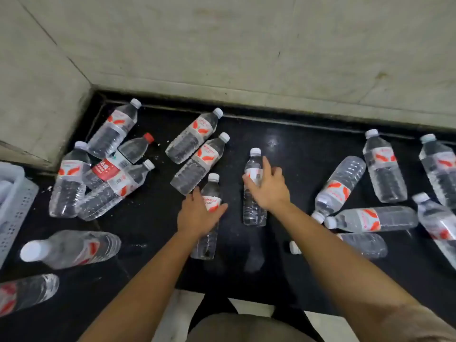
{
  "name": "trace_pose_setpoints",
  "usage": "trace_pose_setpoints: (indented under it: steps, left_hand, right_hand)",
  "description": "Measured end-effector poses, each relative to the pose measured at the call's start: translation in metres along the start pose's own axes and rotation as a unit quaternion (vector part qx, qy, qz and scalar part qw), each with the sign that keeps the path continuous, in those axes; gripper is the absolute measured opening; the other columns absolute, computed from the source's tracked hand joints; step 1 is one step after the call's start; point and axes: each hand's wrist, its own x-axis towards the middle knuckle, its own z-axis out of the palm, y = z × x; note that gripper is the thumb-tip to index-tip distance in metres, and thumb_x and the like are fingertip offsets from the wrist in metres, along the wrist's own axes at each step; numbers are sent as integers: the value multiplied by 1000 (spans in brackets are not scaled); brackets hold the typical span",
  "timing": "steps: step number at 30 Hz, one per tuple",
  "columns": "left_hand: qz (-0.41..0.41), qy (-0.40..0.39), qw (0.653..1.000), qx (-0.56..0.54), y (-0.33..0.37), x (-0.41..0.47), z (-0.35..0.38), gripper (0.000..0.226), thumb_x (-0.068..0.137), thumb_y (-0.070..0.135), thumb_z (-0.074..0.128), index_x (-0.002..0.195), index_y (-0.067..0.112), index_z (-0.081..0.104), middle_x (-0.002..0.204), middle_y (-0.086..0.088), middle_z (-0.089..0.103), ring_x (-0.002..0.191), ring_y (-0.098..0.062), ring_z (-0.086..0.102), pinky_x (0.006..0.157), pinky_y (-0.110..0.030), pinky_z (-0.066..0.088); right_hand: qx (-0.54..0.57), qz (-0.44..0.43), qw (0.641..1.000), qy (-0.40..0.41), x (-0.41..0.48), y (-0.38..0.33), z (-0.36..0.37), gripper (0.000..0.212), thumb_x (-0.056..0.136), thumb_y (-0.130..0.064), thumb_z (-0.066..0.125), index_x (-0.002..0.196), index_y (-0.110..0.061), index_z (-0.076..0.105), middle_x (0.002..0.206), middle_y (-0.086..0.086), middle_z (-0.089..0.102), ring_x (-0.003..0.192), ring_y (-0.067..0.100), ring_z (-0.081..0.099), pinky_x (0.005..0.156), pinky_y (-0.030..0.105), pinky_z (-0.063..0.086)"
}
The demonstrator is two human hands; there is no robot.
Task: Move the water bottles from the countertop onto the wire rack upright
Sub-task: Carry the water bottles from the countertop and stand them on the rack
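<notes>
Your left hand (199,213) curls over the label of the nearer bottle (204,243). Your right hand (267,190) clasps the middle bottle (254,211), thumb on one side and fingers on the other. Both bottles lie flat on the black counter (291,164) with their caps pointing away, so a mid-body hold probably suits tipping them upright. A slanted bottle (197,164) lies just beside your left fingertips and may get nudged. A white basket (14,206) sits far left. No wire rack shows.

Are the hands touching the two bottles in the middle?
Touching. Head view: left hand wraps the nearer bottle; right hand curls over the farther bottle.
</notes>
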Motion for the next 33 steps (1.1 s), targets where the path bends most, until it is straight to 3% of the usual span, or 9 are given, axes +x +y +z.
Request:
trace_pose_setpoints:
  steps: [4,6,15,19,23,27,31,33]
  left_hand:
    - [2,39,999,-35,-6,14,18,91,76,53,73,146,15,31,138,-10,42,126,-32,45,95,-45,47]
    - [13,54,998,-27,-8,14,24,85,76,50,73,142,13,35,131,-10,45,120,-32,47,90,-45,48]
    - [39,57,997,-29,-8,20,22,81,75,47,72,139,12,37,128,-11,48,119,-33,49,91,-45,47]
    - [33,51,997,-39,-6,17,17,80,74,46,73,138,12,38,131,-12,49,121,-34,49,92,-45,46]
    - [32,41,995,-91,-3,7,9,77,74,40,77,137,13,41,128,-13,50,116,-36,54,96,-45,48]
    - [112,64,980,-154,14,-33,3,66,75,28,78,130,14,43,124,-9,48,108,-31,58,92,-46,50]
    - [191,74,956,-210,60,-99,6,65,70,30,78,125,19,46,123,-7,49,105,-24,58,93,-46,51]
    - [222,59,944,-238,89,-139,15,69,67,31,82,124,26,43,124,-4,54,107,-21,60,96,-42,51]
  right_hand:
    - [-43,83,995,14,14,-14,27,121,80,-74,65,159,-31,-17,145,20,33,133,41,40,104,54,43]
    - [-66,100,993,16,21,-18,35,126,78,-71,70,158,-33,-21,144,22,34,132,42,42,104,55,43]
    - [-2,83,995,63,26,-13,40,106,88,-51,67,160,-38,-9,138,17,42,124,40,51,91,48,49]
    - [76,83,992,61,4,0,30,105,89,-47,69,160,-40,-8,138,17,46,120,39,57,93,47,48]
    - [164,22,980,113,-51,29,15,104,87,-44,73,158,-44,-3,147,12,47,127,35,54,99,46,48]
    - [257,-21,956,142,-109,72,-12,102,83,-51,73,156,-51,2,153,-1,46,135,19,51,111,44,44]
    - [414,-42,893,173,-170,122,-51,100,89,-17,78,162,-35,12,142,-16,53,123,-6,57,110,31,46]
    - [463,-43,866,186,-205,154,-75,101,88,-13,79,162,-31,13,145,-11,52,124,-1,57,106,27,49]
